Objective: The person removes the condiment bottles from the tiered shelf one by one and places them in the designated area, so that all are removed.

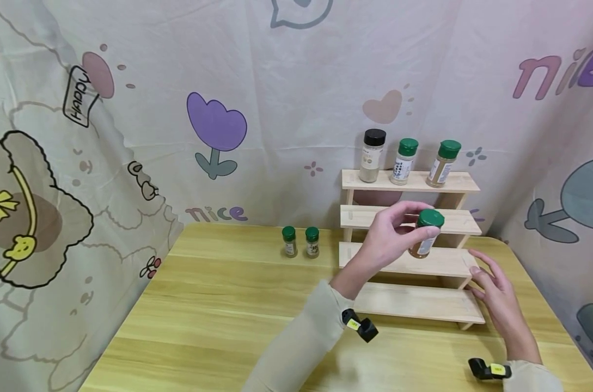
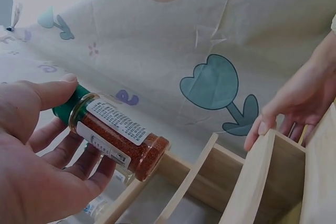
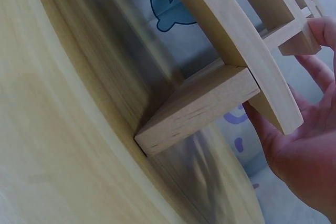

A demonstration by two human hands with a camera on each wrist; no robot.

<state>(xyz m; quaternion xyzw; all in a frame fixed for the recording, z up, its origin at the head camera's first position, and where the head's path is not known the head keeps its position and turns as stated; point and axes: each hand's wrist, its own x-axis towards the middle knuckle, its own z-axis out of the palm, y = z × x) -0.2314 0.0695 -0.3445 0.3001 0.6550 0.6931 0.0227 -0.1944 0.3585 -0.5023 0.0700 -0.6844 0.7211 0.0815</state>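
My left hand (image 1: 381,239) holds a spice jar (image 1: 423,247) with a green lid, in front of a wooden tiered shelf (image 1: 414,302). In the left wrist view, reddish flakes or powder fill the jar (image 2: 118,135), which is tilted; thumb and fingers are around its lid end. The jar's base is above the steps, apart from them as far as I can see. My right hand (image 1: 502,302) touches the shelf's right end with spread fingers. In the right wrist view, that hand (image 3: 310,153) is beside the ends of the lower boards; part of it is cut off.
On the top step are a black-lidded jar (image 1: 372,158) and two green-lidded jars (image 1: 403,163). Left of the shelf, two small green-lidded jars (image 1: 289,245) stand on the wooden table (image 1: 218,305). A patterned cloth (image 1: 286,98) hangs behind.
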